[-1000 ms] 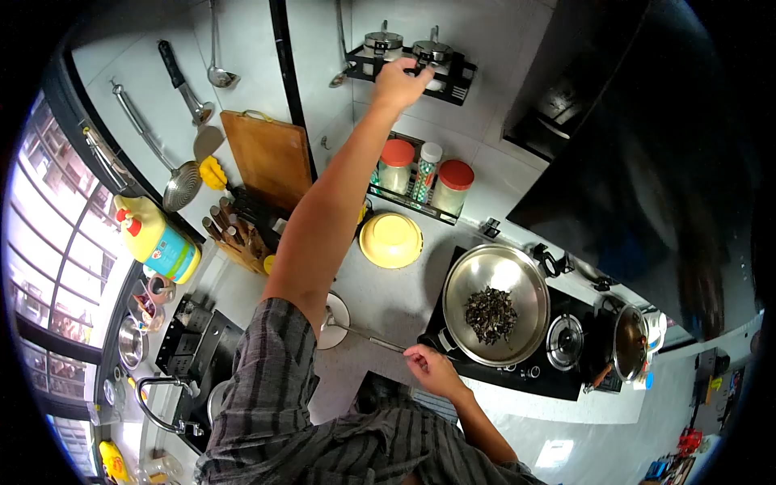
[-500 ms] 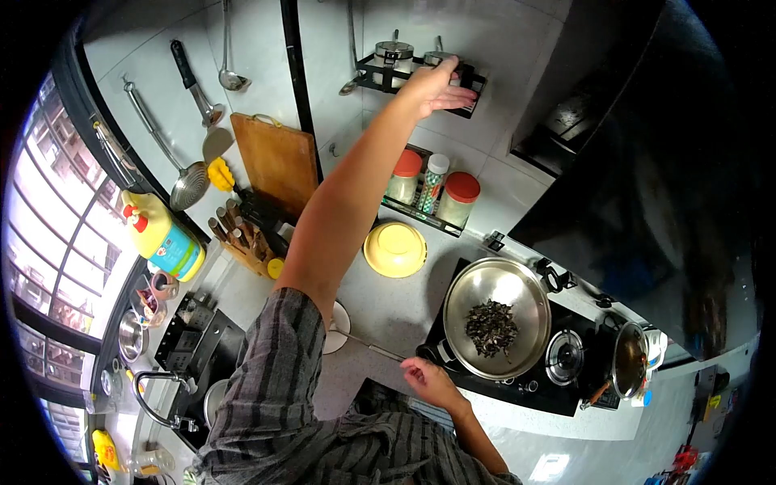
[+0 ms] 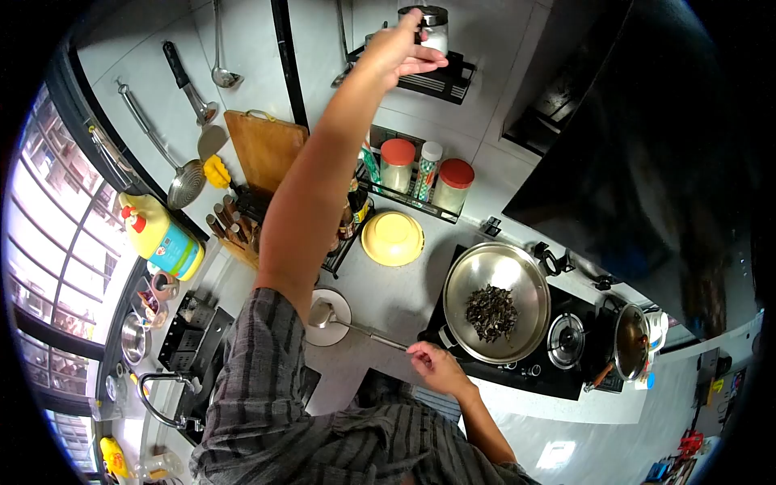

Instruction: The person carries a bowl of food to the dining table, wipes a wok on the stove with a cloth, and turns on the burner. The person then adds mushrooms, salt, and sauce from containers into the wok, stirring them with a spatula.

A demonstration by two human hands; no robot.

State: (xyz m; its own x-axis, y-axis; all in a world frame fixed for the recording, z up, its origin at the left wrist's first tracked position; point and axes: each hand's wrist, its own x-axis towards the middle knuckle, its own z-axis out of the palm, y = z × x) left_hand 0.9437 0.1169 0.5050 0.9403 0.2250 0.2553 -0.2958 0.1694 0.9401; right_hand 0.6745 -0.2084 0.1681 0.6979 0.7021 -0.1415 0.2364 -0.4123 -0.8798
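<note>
My left hand (image 3: 400,55) is stretched far up the wall, its thumb and fingers around a glass jar (image 3: 436,39) with a dark lid and white contents. The jar is raised over the black wall rack (image 3: 440,85); part of it hides behind my hand. My right hand (image 3: 440,369) is closed, low by the counter edge, at the handle end of a metal ladle (image 3: 372,335). The ladle's bowl lies over a white plate (image 3: 339,330). To the right, a wide steel pan (image 3: 529,319) on the stove holds dark chopped pieces (image 3: 491,314).
A yellow bowl (image 3: 393,238) stands behind the plate. Red-lidded jars (image 3: 453,186) fill a lower rack. A knife block (image 3: 240,234), cutting board (image 3: 263,149) and yellow bottle (image 3: 166,238) are on the left. The dark range hood (image 3: 647,178) overhangs the stove's right side.
My left hand has closed on the jar and lifted it up from the rack. My right hand stays near the ladle handle, its fingers more curled. The view has shifted slightly.
</note>
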